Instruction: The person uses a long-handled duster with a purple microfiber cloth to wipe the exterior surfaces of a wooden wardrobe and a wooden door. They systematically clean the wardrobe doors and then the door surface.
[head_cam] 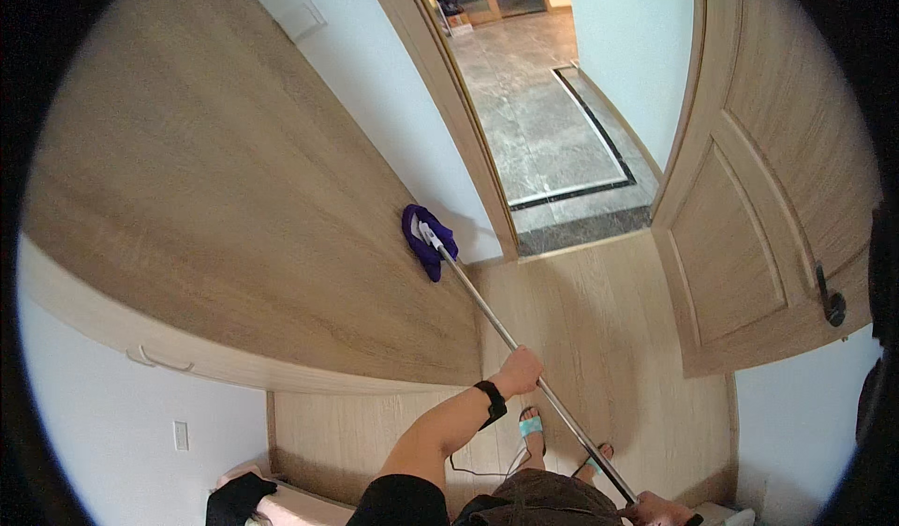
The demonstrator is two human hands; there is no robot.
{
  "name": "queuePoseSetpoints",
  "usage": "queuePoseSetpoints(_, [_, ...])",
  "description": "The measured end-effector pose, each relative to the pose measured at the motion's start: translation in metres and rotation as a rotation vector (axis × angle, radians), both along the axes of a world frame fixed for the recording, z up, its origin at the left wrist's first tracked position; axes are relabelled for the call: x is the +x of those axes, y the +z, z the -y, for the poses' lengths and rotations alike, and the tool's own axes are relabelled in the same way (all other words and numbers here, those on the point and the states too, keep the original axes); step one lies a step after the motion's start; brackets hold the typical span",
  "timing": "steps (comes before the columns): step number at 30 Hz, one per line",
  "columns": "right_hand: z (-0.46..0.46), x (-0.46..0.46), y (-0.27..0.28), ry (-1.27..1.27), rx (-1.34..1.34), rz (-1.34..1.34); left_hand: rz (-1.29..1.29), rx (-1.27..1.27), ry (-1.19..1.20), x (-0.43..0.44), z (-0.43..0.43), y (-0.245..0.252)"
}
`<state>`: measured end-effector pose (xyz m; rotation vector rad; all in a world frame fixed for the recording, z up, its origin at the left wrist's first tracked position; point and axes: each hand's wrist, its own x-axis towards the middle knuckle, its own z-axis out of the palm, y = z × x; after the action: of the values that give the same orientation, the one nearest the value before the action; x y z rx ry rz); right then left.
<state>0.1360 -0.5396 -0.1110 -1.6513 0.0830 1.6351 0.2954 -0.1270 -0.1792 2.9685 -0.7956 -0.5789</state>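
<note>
A flat mop with a metal pole (484,303) runs diagonally from the lower right up to its head. My left hand (520,371), with a black band on the wrist, grips the middle of the pole. Near the pole's lower end, at the bottom edge of the view, my right hand (657,509) is closed around it. A purple cloth (421,251) is wrapped over the mop head, which is raised against the side panel of a tall wooden cabinet (281,196), close to the white wall.
An open wooden door (744,245) with a dark handle stands at right. Beyond the doorway lies a grey tiled floor (534,133). My sandalled feet are on the wood floor (583,315). A dark cloth (240,499) lies on pale pink fabric at bottom left. A thin cable hangs near my legs.
</note>
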Motion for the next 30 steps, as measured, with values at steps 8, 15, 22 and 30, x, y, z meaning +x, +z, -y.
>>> queuePoseSetpoints(8, [-0.103, 0.032, 0.024, -0.123, -0.093, -0.343, -0.187, 0.070, 0.018, 0.017, -0.050, -0.097])
queuePoseSetpoints(15, [-0.095, 0.034, 0.042, 0.023, -0.239, -0.310, -0.149, 0.059, -0.065, 0.004, -0.035, -0.092])
queuePoseSetpoints(22, [-0.012, -0.030, 0.014, 0.131, -0.384, 0.039, -0.083, -0.139, -0.120, -0.036, 0.015, -0.054])
queuePoseSetpoints(30, [0.015, -0.114, -0.072, -0.107, -0.427, 0.816, 0.097, 0.109, -0.185, -0.073, 0.045, 0.113])
